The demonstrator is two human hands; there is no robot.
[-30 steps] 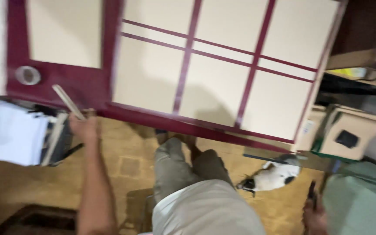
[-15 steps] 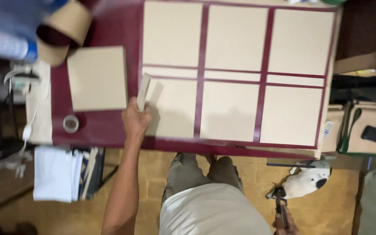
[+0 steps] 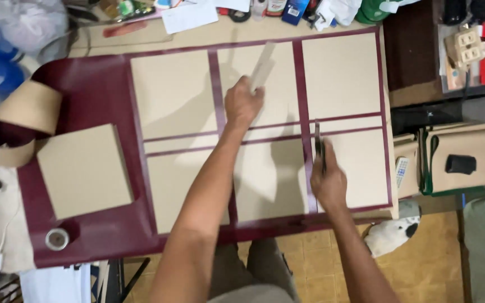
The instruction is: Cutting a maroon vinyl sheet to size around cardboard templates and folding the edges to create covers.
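Note:
A maroon sheet (image 3: 94,101) covers the table, with several tan cardboard panels (image 3: 172,92) laid on it in a grid. My left hand (image 3: 242,104) is over the upper middle panel and grips a narrow tan cardboard strip (image 3: 262,67) that points up and away. My right hand (image 3: 328,182) rests on the lower right panel beside a maroon gap and holds a thin dark tool (image 3: 318,143), its tip pointing away along the gap.
A loose tan square (image 3: 84,171) lies at the left, with a tape roll (image 3: 57,239) below it and a rolled maroon and tan sheet (image 3: 21,120) above. Clutter lines the far edge. Folders (image 3: 458,154) and a white cat (image 3: 391,233) are at right.
My view has shifted left along the table. My left hand carried the strip from the left side up to the middle panels. My right hand came up from below the table onto the lower right panel.

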